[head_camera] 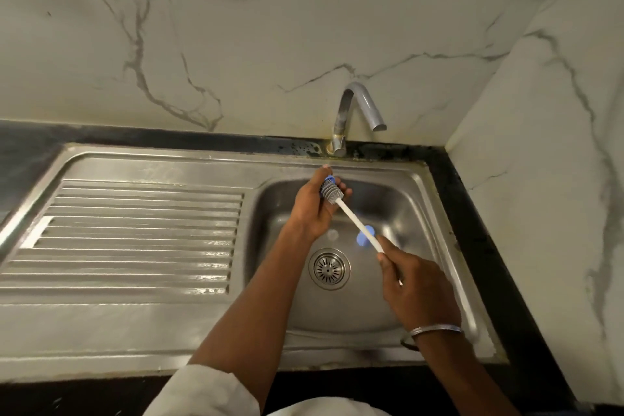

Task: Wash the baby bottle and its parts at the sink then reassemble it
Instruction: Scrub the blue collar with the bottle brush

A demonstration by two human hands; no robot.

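Over the steel sink basin (401, 213), my right hand (415, 284) grips the white handle of a bottle brush (354, 219). Its grey bristled head lies in the curled fingers of my left hand (314, 209), which holds it near the basin's back rim. A small blue bit shows at the top of the brush head. A pale blue bottle part (364, 236) lies on the basin floor, partly behind the handle. No bottle body shows in view.
A curved steel tap (358, 105) stands behind the basin with no water running. The drain strainer (329, 268) sits mid-basin. A ribbed draining board (135, 230) stretches to the left. Marble walls close in at the back and right.
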